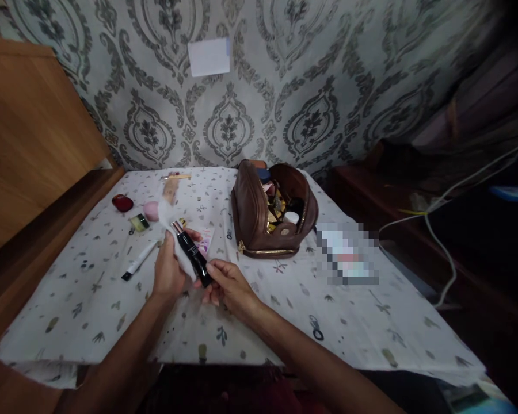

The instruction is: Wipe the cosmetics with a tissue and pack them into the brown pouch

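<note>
My left hand (pixel 169 267) is wrapped round a white wipe or cloth (pixel 183 253) and the side of a glossy black cosmetic tube (pixel 193 253) with pale lettering. Coppery metallic parts show at the tube's upper end; what they are I cannot make out. The thumb and fingers of my right hand (pixel 228 282) pinch the tube's lower end. The tube is tilted, its top toward the upper left. Beyond my hands, partly hidden by them, lies a pink-and-white card or packet (pixel 205 240). To the left rests a white tube (pixel 140 260) with a black cap.
An open brown makeup bag (pixel 252 213) full of cosmetics stands beyond my right hand. At left are a red compact-like item (pixel 122 202), a pink sponge (pixel 151 211) and a small yellowish bottle (pixel 138 222). A blurred phone-like object (pixel 347 253) lies right on the patterned cloth (pixel 285 322).
</note>
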### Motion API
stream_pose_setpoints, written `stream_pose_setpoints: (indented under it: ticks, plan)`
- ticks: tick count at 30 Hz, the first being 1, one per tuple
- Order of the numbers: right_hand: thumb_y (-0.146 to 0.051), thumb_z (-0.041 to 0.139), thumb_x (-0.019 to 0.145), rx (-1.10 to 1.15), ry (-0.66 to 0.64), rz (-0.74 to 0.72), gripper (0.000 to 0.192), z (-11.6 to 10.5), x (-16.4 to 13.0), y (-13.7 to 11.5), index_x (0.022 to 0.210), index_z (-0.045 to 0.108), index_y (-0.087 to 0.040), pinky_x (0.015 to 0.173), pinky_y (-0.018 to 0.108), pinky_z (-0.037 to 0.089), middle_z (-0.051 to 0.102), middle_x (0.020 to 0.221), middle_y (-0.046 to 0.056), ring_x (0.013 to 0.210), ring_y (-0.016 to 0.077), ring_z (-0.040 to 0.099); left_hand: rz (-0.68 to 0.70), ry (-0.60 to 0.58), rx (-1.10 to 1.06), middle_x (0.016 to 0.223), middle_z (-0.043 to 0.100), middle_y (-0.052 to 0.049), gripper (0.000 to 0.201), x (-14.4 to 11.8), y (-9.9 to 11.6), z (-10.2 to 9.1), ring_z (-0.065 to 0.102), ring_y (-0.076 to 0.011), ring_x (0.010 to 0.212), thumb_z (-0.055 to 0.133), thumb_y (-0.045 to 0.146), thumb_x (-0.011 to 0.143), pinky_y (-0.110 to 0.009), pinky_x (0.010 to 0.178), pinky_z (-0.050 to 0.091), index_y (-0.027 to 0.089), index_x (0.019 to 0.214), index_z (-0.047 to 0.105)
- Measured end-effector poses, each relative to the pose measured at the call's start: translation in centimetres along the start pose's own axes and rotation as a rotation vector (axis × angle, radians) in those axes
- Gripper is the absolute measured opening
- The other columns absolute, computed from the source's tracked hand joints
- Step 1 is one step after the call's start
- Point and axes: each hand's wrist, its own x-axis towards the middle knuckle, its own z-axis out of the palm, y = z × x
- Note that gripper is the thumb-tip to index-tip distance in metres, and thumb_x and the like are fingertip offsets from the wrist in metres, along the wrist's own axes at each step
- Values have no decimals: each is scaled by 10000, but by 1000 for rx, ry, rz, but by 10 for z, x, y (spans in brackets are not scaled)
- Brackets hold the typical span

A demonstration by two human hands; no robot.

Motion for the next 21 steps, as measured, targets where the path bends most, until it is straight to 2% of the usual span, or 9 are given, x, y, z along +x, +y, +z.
stream_pose_setpoints:
  ticks: [6,11,14,18,21]
  plan:
    - [-631,718,756,-107,80,-133,492,-5,0,-2,801,550,-171,355,157,382,678,671,-1,446,102,625,15,-139,291,1014,720,-76,533,-12,-18,-11,662,-196,899,590,642,851,-282,791,524,163,1061,695]
    - [-624,663,803,-226,138,-253,459,-5,0,-5,830,549,-180,355,163,399,626,681,-27,449,98,617,57,-301,507,1011,714,-70,524,-15,-18,-12,641,-221,966,544,617,887,-320,894,494,162,1108,677]
    - [-626,643,816,-257,171,-304,450,-5,0,-5,828,533,-190,348,166,390,553,626,-58,418,91,586,127,-362,575,1032,701,-65,453,-17,-17,-9,618,-221,1004,556,580,886,-331,976,457,174,1044,683]
    - [-655,627,809,-277,168,-300,468,-4,-1,-3,844,524,-199,353,173,378,542,644,-57,431,90,579,143,-285,609,926,688,-47,378,-18,-17,-10,617,-219,960,611,566,849,-309,937,474,201,902,688]
    - [-647,607,830,-336,119,-278,450,-4,-5,-2,853,529,-204,383,181,374,584,680,-37,452,87,572,158,-184,616,914,679,-35,347,-16,-15,-14,615,-211,989,640,559,838,-278,902,490,226,924,682]
